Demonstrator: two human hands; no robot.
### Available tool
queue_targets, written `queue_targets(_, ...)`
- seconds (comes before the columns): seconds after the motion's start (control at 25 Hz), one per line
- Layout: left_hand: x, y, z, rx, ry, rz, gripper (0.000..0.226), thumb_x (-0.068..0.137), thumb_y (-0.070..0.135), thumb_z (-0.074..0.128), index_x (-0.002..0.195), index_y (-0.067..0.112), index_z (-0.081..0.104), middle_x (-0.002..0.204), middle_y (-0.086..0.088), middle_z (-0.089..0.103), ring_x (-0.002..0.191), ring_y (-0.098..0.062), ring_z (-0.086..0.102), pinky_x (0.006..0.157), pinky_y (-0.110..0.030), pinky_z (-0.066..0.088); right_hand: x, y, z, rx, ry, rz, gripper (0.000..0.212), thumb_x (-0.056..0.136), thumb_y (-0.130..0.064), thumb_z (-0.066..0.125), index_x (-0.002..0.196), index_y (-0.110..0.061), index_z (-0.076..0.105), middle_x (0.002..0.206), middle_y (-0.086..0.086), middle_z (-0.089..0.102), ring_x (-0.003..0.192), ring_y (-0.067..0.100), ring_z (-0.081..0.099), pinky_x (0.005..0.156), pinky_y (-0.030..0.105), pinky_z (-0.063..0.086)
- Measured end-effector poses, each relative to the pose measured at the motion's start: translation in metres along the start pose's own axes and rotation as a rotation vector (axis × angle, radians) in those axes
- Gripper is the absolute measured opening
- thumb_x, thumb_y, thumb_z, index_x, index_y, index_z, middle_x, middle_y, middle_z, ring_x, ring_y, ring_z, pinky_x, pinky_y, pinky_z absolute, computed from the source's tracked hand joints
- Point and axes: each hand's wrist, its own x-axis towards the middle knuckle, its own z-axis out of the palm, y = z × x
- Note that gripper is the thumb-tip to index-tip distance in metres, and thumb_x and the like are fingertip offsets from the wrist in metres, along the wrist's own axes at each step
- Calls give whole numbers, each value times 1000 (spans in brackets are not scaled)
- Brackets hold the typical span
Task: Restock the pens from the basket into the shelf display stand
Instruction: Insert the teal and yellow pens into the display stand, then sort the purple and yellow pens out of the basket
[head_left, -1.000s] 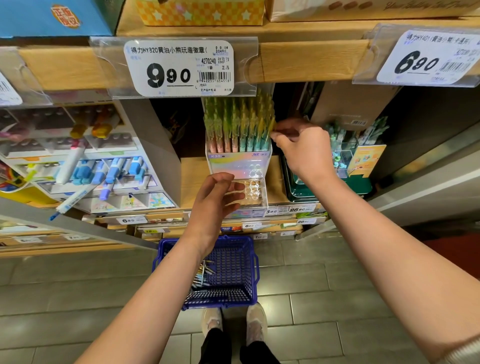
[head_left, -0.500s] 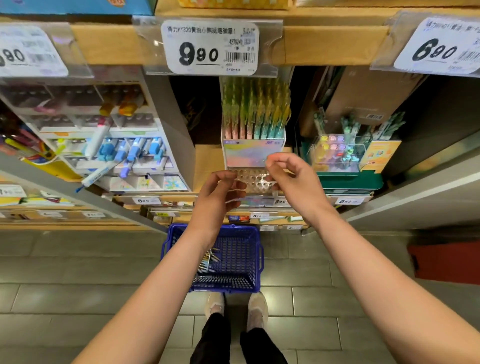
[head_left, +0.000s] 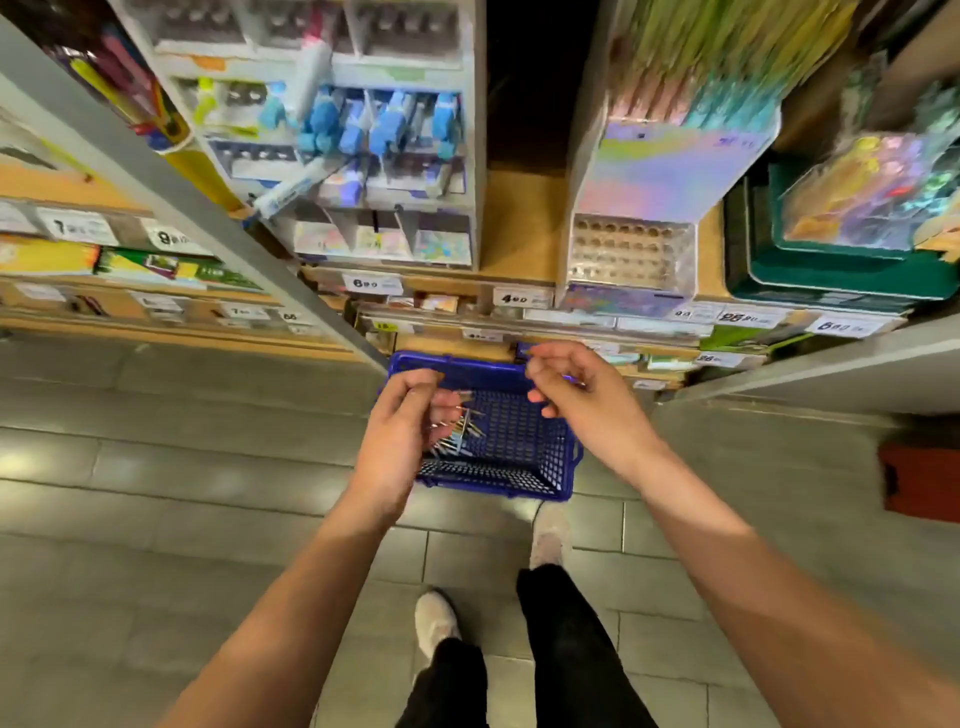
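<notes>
Head view: right hand (head_left: 587, 410) loosely curled, empty; left hand (head_left: 402, 441) over basket (head_left: 524, 447), grip unclear.

1 wide-angle camera is riding on the person's head, looking forward and steeply down from above and behind both hands. The left hand (head_left: 402, 436) and right hand (head_left: 589, 410) are sitting near mid-frame, close below the lens at the ends of both forearms. The blue basket (head_left: 519, 480) is lying directly beneath them on the floor (head_left: 156, 467). Beyond the hands, farther from the lens, the display stand (head_left: 631, 254) is filling the upper right. Nearer than the hands, the person's shoes (head_left: 434, 623) are showing toward the bottom edge.
</notes>
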Motion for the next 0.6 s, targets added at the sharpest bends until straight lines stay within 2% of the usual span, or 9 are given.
queue_targets(0.12, 12, -42, -43, 12, 49, -55, 16, 105, 13, 47, 96, 19, 59, 82, -5, 69, 74, -19, 62, 69, -29, 48, 6, 53, 44, -6, -9, 73, 12, 99, -24, 61, 112, -25, 62, 93, -6, 67, 78, 10, 70, 63, 20, 51)
queue_targets(0.32, 60, -142, -101, 41, 110, -179, 9, 103, 17, 52, 98, 18, 60, 85, -3, 70, 75, -20, 64, 69, -29, 48, 42, 165, 105, -78, -15, 147, 11, 98, -20, 64, 105, -28, 64, 84, -11, 69, 74, 10, 70, 62, 21, 53)
queue_targets(0.4, 90, -191, -113, 56, 114, -228, 7, 103, 18, 52, 104, 15, 59, 90, -7, 68, 80, -22, 62, 70, -30, 47, 67, 220, 121, -152, -39, 160, 10, 96, -23, 66, 102, -32, 65, 88, -9, 71, 78, 14, 73, 67, 22, 56)
queue_targets(0.48, 120, -231, -119, 52, 119, -259, 7, 104, 17, 51, 104, 14, 57, 90, -8, 66, 80, -22, 61, 70, -30, 47, 92, 269, 129, -244, -66, 188, 10, 95, -25, 67, 101, -32, 65, 94, -5, 72, 82, 17, 73, 76, 30, 58)
queue_targets(0.6, 172, -296, -128, 1, 149, -307, 7, 104, 14, 50, 106, 10, 55, 90, -13, 63, 78, -24, 59, 69, -29, 47, 138, 359, 136, -465, -186, 220, 14, 95, -31, 68, 108, -28, 66, 101, -6, 73, 90, 13, 70, 85, 32, 54)
